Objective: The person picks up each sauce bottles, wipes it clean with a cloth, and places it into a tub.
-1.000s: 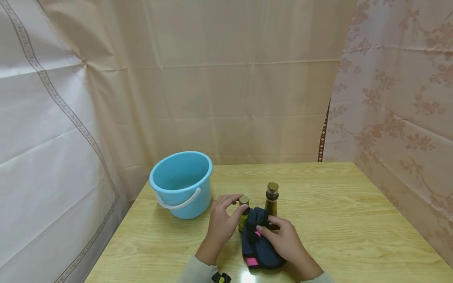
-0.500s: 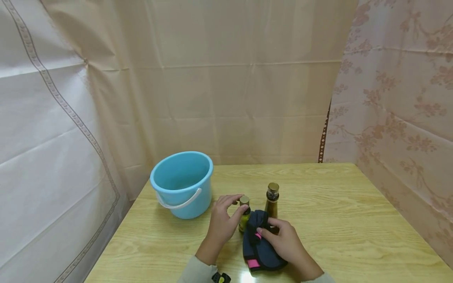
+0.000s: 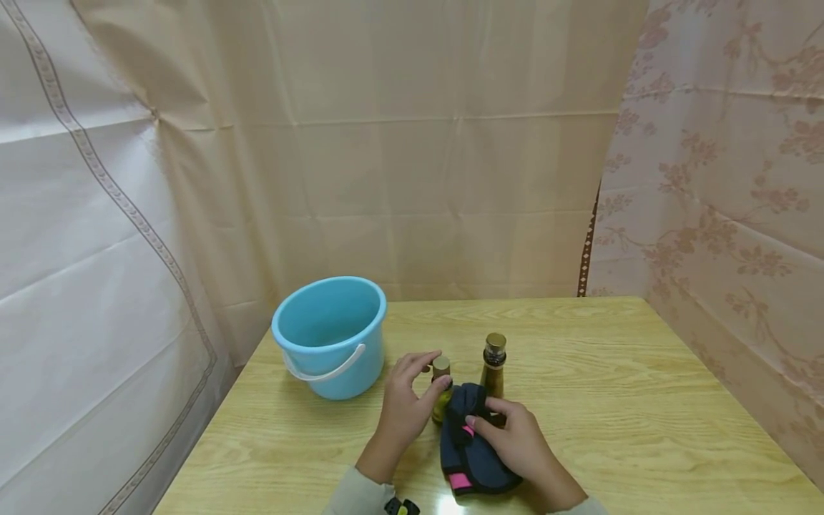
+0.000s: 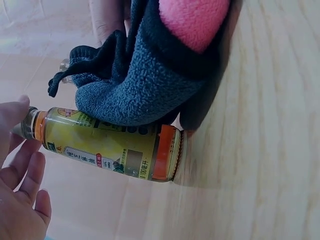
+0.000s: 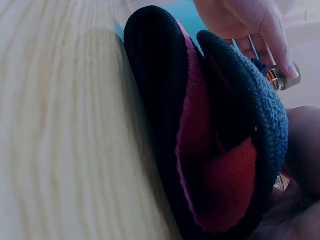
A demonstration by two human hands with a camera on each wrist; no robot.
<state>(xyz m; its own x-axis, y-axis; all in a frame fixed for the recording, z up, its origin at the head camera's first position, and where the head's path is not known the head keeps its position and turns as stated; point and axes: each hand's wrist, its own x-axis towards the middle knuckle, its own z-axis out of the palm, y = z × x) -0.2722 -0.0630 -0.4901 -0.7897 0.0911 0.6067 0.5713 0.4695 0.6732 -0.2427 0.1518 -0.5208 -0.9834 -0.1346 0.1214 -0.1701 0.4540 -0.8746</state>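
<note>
A small glass bottle (image 4: 100, 142) with a yellow-green label and orange bands stands upright on the table. My left hand (image 3: 402, 404) pinches it by the cap, thumb and fingertips on either side. In my right hand (image 3: 523, 440) is a folded dark blue cloth (image 3: 483, 461) with black edging and a pink inner side. The thumb lies on the cloth's near face. In the left wrist view the cloth's blue pile lies against the bottle's label. Its folds gape in the right wrist view, showing the pink lining (image 5: 225, 185).
Behind the cloth stands a taller bottle (image 3: 493, 375) with a gold cap, its lower part hidden. A light blue bucket (image 3: 354, 365) with a white handle is at the back left of the wooden table (image 3: 611, 393). Curtains hang behind and on both sides.
The cloth's upper fold sits slightly lower against the small bottle than a second ago. Both hands keep nearly the same place and hold.
</note>
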